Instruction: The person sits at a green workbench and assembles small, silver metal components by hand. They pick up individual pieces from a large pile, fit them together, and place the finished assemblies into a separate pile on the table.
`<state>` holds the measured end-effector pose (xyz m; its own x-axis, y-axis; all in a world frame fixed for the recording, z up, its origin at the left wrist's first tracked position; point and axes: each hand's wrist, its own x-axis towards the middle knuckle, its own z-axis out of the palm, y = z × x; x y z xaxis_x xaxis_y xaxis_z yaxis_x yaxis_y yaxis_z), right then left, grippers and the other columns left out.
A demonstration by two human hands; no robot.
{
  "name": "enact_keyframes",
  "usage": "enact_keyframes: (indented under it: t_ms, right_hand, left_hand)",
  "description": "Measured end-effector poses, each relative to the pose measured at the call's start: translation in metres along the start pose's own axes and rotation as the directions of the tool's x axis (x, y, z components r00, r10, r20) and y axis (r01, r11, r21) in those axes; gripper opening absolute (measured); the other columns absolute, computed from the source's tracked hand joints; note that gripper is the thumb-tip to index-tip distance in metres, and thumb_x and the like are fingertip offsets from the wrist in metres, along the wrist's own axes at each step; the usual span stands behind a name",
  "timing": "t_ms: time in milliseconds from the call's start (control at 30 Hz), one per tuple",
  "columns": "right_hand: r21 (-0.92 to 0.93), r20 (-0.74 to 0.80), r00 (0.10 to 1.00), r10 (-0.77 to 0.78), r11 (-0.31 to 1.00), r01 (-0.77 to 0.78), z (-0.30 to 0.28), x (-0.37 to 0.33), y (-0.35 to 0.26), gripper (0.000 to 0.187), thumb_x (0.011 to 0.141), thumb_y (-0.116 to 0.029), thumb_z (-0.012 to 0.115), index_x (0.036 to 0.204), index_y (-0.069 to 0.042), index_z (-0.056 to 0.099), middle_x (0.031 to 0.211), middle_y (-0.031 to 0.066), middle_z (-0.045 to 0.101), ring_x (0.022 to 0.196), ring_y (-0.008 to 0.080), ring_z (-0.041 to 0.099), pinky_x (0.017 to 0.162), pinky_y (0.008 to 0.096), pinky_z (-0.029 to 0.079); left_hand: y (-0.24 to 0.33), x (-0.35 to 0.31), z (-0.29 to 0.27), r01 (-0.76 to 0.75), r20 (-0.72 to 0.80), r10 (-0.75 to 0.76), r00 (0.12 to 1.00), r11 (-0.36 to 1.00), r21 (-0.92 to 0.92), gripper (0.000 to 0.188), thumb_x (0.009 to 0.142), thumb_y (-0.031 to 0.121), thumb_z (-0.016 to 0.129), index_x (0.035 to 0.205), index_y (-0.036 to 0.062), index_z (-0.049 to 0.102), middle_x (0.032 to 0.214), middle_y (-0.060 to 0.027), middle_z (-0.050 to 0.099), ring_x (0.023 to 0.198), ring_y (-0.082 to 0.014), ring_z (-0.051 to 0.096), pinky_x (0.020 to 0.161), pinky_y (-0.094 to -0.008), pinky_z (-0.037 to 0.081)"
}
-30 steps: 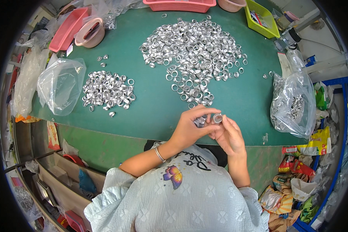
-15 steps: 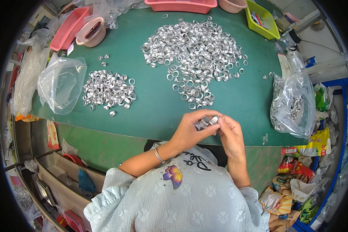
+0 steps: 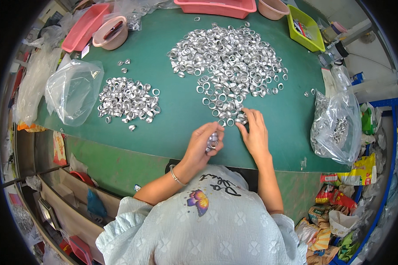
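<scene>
Several silver metal rings [image 3: 212,141] sit in the curled fingers of my left hand [image 3: 200,145], just above the table near its front edge. My right hand [image 3: 254,134] reaches to the near end of the big pile of metal rings [image 3: 232,62]. Its thumb and fingers are around a ring [image 3: 241,118] at the pile's edge, touching it; whether it is gripped firmly is hard to tell. To the left lies a smaller pile of similar rings [image 3: 128,100], with a few loose ones around it.
A clear plastic bag [image 3: 73,92] lies at the left table edge, and a bag of rings [image 3: 336,128] at the right. Along the back stand pink trays [image 3: 214,6], a pink bowl [image 3: 110,35] and a lime-green basket [image 3: 306,31]. Drawers [image 3: 75,198] are below left.
My hands have come apart. The right hand moved forward to the big pile's near edge; the left drew a little left, still holding rings. The whole view shifted slightly.
</scene>
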<state>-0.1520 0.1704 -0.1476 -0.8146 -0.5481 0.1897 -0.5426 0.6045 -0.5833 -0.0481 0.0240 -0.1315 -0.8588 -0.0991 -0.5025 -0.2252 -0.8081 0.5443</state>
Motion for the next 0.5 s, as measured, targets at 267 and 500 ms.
enact_keyframes:
  t_ms: [267, 500]
  right_hand:
    - [0.021, -0.104, 0.99, -0.092, 0.995, 0.095, 0.003, -0.007, 0.005, 0.021, 0.077, -0.005, 0.064, 0.096, -0.002, 0.059, 0.097, 0.0125, 0.053, 0.089, 0.0293, 0.053, 0.073, 0.0367, 0.045]
    - [0.059, -0.107, 0.991, -0.077, 0.995, 0.084, 0.006, -0.009, 0.003, 0.018, 0.076, 0.003, 0.062, 0.094, 0.003, 0.057, 0.098, 0.0144, 0.053, 0.085, 0.028, 0.055, 0.075, 0.0344, 0.045]
  left_hand:
    - [0.107, 0.011, -0.069, -0.154, 0.338, 0.875, 0.346, -0.302, 0.941, 0.011, 0.08, 0.002, 0.062, 0.09, 0.0028, 0.059, 0.081, -0.0112, 0.057, 0.066, -0.0264, 0.056, 0.059, -0.0324, 0.045]
    - [0.162, 0.027, -0.13, 0.193, 0.406, 0.85, 0.335, -0.484, 0.853, 0.014, 0.084, 0.017, 0.059, 0.089, 0.0049, 0.064, 0.088, -0.0091, 0.059, 0.082, -0.0286, 0.054, 0.07, -0.0372, 0.044]
